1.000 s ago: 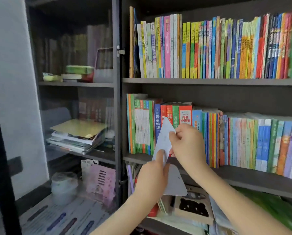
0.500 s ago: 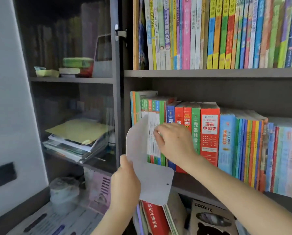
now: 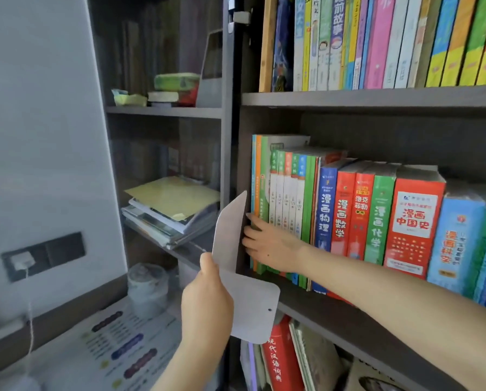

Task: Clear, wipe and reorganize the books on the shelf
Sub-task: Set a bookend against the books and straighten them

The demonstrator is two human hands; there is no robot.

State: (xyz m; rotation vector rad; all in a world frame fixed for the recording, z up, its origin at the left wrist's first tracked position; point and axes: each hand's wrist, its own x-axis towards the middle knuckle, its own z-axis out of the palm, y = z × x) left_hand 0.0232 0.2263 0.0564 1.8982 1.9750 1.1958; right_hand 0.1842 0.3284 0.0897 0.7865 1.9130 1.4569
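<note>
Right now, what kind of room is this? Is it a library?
Probably a study or child's room at home, not a library. Colourful children's books fill the shelves, loose papers are piled behind a glass door, and a wall socket has a cable plugged in.

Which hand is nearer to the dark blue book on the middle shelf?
Right. The right hand touches the green books just left of the dark blue book; the left hand is lower and farther left, holding a white card.
</note>
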